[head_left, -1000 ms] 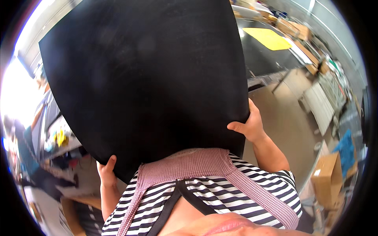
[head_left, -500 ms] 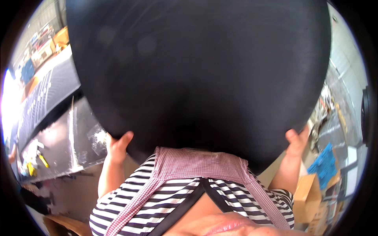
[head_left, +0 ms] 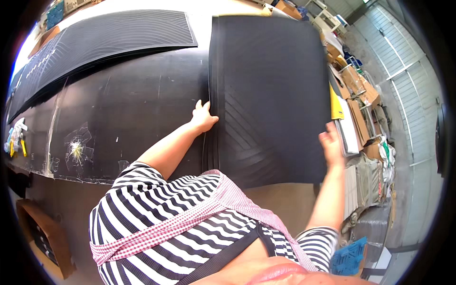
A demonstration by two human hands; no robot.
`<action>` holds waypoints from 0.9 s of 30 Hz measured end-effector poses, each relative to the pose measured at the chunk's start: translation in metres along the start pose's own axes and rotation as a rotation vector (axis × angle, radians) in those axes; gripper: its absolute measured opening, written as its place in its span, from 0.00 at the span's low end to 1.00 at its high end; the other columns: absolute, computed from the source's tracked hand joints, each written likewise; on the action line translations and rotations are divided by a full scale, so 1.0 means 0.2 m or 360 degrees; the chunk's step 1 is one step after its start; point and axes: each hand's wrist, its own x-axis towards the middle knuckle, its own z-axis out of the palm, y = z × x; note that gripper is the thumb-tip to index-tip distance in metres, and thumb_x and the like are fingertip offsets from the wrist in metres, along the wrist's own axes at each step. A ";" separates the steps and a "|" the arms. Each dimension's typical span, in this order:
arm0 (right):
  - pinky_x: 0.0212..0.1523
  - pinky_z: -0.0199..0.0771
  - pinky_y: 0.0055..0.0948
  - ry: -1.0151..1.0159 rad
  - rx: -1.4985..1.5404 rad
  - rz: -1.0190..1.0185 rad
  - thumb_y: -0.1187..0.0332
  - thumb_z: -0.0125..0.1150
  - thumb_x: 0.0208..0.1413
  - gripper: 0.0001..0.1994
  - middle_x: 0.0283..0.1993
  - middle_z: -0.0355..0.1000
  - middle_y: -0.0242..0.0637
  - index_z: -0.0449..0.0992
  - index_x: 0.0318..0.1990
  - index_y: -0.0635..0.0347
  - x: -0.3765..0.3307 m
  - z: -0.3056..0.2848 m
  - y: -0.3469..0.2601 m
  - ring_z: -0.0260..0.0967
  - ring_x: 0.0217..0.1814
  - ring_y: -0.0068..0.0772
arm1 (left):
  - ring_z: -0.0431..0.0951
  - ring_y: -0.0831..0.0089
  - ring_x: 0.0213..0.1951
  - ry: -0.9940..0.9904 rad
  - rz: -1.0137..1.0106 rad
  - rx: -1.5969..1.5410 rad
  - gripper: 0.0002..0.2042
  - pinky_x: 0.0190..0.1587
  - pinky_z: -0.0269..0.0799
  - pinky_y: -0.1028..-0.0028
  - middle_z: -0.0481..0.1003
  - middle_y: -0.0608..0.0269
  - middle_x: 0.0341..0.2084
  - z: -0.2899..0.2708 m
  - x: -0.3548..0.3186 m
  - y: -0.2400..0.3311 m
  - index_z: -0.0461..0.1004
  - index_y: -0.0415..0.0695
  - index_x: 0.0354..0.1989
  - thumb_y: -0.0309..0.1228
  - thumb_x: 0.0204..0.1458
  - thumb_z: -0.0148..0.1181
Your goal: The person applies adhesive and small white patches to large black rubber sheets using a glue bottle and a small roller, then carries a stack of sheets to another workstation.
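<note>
A large black ribbed rubber mat (head_left: 275, 85) lies flat on a big black worktable (head_left: 123, 109), its near edge hanging past the table's front. My left hand (head_left: 203, 117) rests on the mat's left edge, fingers spread over it. My right hand (head_left: 331, 144) grips the mat's right edge near the front corner. The mat seems to sit on a stack of similar mats, whose layered edges show along the left side.
Another stack of black ribbed mats (head_left: 95, 42) lies at the table's far left. Yellow-handled tools (head_left: 16, 137) sit at the left end. Cardboard boxes (head_left: 356, 80), a yellow sheet (head_left: 335, 105) and clutter stand to the right; a blue crate (head_left: 349, 256) sits on the floor.
The mat was held up in front of the camera, filling the view; now it lies flat on the table with both hands still on its side edges.
</note>
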 end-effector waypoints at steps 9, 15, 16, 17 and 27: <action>0.75 0.32 0.57 -0.0001 -0.1053 -0.0479 0.41 0.59 0.55 0.40 0.78 0.42 0.45 0.56 0.72 0.49 -0.30 0.65 0.92 0.35 0.80 0.54 | 0.70 0.66 0.59 -0.0401 -0.0050 -0.1410 0.41 0.60 0.66 0.66 0.69 0.55 0.59 0.09 0.00 0.09 0.53 0.45 0.72 0.31 0.49 0.70; 0.74 0.33 0.56 0.0053 -0.0749 -0.0628 0.47 0.62 0.55 0.37 0.74 0.53 0.46 0.62 0.69 0.52 -0.29 0.61 0.93 0.42 0.78 0.54 | 0.76 0.63 0.55 -0.1064 -0.0057 -0.2453 0.36 0.57 0.74 0.59 0.71 0.55 0.59 0.12 -0.22 -0.01 0.57 0.45 0.70 0.57 0.60 0.49; 0.74 0.33 0.56 0.0026 -0.0628 -0.0671 0.49 0.63 0.55 0.35 0.73 0.55 0.46 0.63 0.68 0.53 -0.30 0.59 0.93 0.43 0.78 0.54 | 0.76 0.61 0.55 -0.1271 -0.0011 -0.2686 0.40 0.58 0.73 0.58 0.72 0.55 0.58 0.17 -0.33 -0.03 0.60 0.44 0.69 0.64 0.57 0.46; 0.74 0.39 0.52 -0.0084 -0.0221 -0.0707 0.56 0.62 0.57 0.32 0.71 0.60 0.46 0.64 0.67 0.60 -0.30 0.52 0.92 0.49 0.76 0.53 | 0.74 0.59 0.57 -0.1181 -0.0187 -0.2636 0.48 0.59 0.71 0.55 0.71 0.54 0.60 0.22 -0.46 -0.05 0.61 0.43 0.68 0.72 0.49 0.44; 0.52 0.77 0.36 -0.1311 0.2054 0.1362 0.40 0.53 0.60 0.34 0.52 0.73 0.49 0.67 0.57 0.67 -0.70 0.40 1.01 0.75 0.50 0.40 | 0.52 0.60 0.71 -0.0348 0.0289 -0.1877 0.61 0.68 0.53 0.56 0.50 0.59 0.71 0.49 -0.99 0.41 0.38 0.49 0.74 0.58 0.38 0.75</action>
